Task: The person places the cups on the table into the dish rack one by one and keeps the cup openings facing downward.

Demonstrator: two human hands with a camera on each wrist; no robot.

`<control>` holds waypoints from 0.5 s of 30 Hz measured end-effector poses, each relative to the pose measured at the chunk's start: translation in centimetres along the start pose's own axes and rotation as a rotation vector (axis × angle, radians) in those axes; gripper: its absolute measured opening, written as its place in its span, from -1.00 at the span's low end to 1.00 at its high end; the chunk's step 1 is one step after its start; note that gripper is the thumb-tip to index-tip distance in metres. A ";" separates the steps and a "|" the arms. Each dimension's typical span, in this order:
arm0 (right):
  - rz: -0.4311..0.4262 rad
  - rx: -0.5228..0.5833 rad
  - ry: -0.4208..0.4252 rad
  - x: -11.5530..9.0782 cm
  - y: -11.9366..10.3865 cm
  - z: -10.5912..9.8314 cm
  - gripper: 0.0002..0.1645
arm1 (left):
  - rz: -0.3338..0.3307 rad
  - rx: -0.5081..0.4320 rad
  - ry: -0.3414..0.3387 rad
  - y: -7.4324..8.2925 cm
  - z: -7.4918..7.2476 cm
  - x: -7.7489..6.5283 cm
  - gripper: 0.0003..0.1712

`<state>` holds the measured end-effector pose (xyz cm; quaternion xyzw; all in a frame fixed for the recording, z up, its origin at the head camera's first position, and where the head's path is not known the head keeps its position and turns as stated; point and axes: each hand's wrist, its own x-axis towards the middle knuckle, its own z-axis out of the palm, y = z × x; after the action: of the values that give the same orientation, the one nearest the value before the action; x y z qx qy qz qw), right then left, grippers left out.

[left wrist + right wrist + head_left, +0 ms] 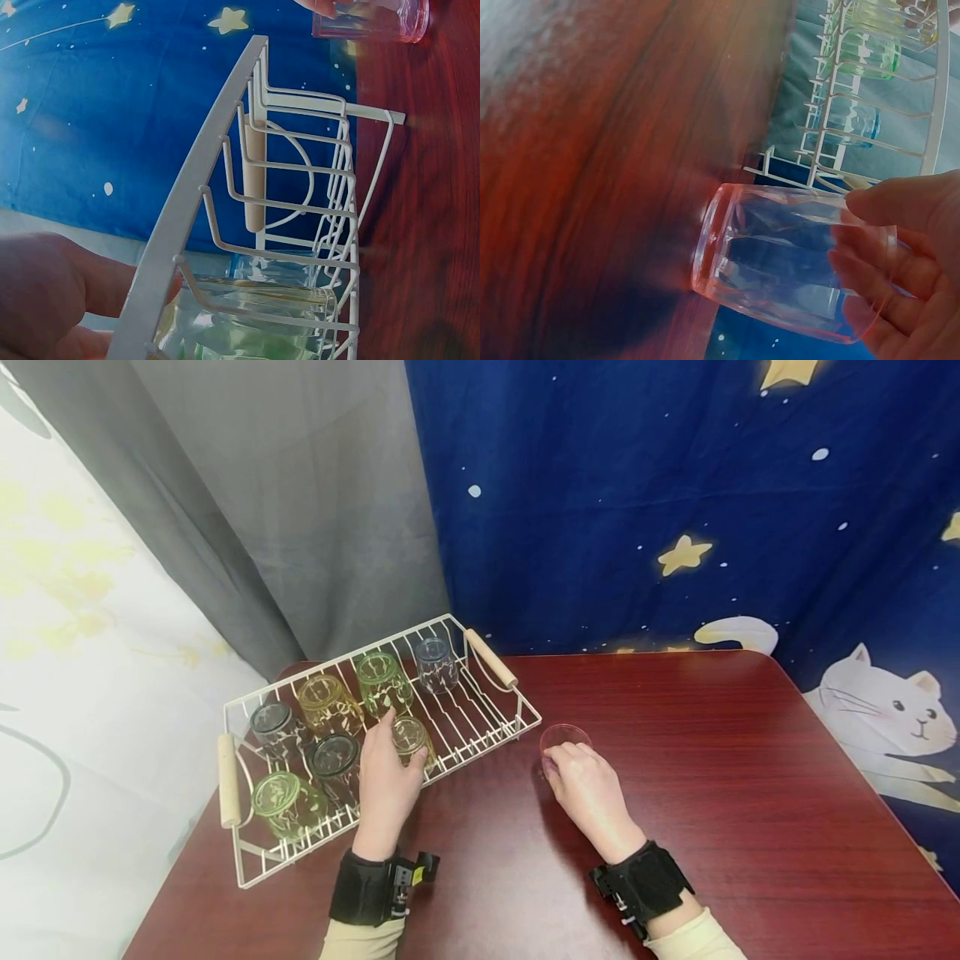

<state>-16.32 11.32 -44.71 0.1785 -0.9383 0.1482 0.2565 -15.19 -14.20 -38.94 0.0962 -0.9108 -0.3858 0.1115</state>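
Observation:
My left hand (386, 785) holds a pale yellow glass (409, 737) standing in the front row of a white wire rack (532, 710), thumb on one side and fingers on the other. In the left wrist view, that glass shows behind the rack's wires, with fingertips at its upper end. To the right of the rack, my right hand (592, 789) grips a clear pink glass (780, 262) near its rim. The right wrist view shows the thumb on one side and several fingers on the other. The pink glass is upright, its base at or just above the table.
Several other glasses share the rack: green ones (384, 681), a yellow one (330, 706), dark grey ones (337, 764) and a blue one (437, 667). Wooden handles (491, 658) rise at both rack ends. Curtains (570, 527) hang behind the red-brown table (712, 760).

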 end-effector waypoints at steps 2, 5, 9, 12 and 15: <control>-0.008 -0.013 0.005 0.0 0.0 0.1 -0.83 | -0.011 -0.003 -0.006 0.0 0.0 0.0 -0.13; -0.016 -0.024 0.008 0.0 0.0 0.1 -0.82 | -0.027 -0.002 -0.022 -0.1 -0.1 0.2 -0.13; -0.005 -0.022 -0.004 0.1 0.0 0.1 -0.82 | -0.023 0.004 -0.037 -0.3 0.0 0.3 -0.15; 0.003 -0.018 -0.014 0.2 0.0 0.0 -0.83 | -0.013 0.012 -0.041 -0.4 0.1 0.4 -0.17; 0.005 -0.015 -0.025 0.3 0.1 0.0 -0.83 | -0.009 0.024 -0.042 -0.5 0.2 0.5 -0.18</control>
<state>-16.57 11.35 -44.61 0.1762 -0.9429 0.1397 0.2459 -15.65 -14.57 -39.39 0.0935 -0.9169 -0.3775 0.0893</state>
